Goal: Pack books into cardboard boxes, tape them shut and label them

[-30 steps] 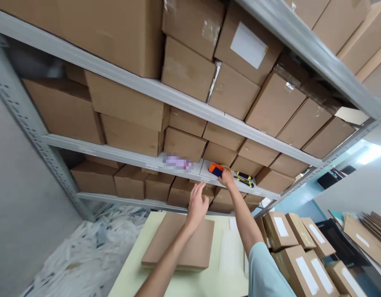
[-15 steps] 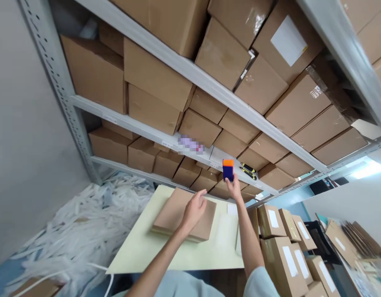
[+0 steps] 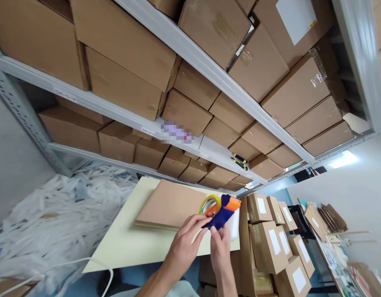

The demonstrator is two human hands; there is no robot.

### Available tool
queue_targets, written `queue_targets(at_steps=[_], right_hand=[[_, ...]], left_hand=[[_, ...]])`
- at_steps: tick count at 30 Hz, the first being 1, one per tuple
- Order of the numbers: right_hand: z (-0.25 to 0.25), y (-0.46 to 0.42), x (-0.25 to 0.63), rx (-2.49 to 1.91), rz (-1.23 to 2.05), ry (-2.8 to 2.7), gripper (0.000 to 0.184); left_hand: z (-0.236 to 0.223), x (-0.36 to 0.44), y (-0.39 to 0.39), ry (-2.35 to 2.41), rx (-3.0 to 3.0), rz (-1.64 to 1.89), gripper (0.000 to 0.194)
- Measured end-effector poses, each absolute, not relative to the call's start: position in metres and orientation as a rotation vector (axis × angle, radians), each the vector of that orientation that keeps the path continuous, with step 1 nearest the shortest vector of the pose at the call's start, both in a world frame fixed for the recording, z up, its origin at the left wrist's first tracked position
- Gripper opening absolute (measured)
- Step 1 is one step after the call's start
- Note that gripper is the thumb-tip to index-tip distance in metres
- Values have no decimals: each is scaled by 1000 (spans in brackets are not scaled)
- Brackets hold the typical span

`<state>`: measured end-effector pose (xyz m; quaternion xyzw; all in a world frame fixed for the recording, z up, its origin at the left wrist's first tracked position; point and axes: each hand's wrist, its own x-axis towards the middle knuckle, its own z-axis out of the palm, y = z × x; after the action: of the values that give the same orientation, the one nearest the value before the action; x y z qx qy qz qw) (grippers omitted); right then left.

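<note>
In the head view, the only one I have, my right hand (image 3: 220, 245) is closed around the lower part of a tape dispenser (image 3: 219, 218), thumb pressed on its dark blue body. My left hand (image 3: 186, 241) has its fingers bent and close together, with fingertips touching the dispenser's lower end; I cannot tell whether they pinch it or only steady it. The dispenser is tilted in front of me, its orange end pointing up and to the right, and a yellow-rimmed tape roll (image 3: 219, 203) sits on it.

Beneath and to the left, a flat cardboard box (image 3: 175, 202) lies on the pale yellow table (image 3: 116, 241). The dispenser overlaps the box's right side in my view, but I cannot tell if they touch. As far as I can judge, the dispenser is off the shelf and in hand, while no tape is laid across the part of the box top I can see, and no label shows there either. My hands hide the near right corner, so I can't speak for that.

Two black-and-yellow cutters (image 3: 240, 161) lie side by side on the metal shelf (image 3: 217, 147), out of my hands. To the right stand cartons (image 3: 267, 247) with white labels; shredded white packing (image 3: 48, 214) is heaped on the left.
</note>
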<state>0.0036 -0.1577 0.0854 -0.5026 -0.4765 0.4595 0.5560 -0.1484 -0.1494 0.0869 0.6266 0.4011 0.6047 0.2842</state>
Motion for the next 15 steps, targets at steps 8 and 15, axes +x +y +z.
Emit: queue_targets(at_steps=[8,15], right_hand=[[114,-158,41,-1132,1046,-1389,55],[114,-144,117,-1011,1000,-1943,38]], left_hand=[[142,-125,-176,1165,1731,1566,35],[156,-91,-192,1517,1530,1689,40]])
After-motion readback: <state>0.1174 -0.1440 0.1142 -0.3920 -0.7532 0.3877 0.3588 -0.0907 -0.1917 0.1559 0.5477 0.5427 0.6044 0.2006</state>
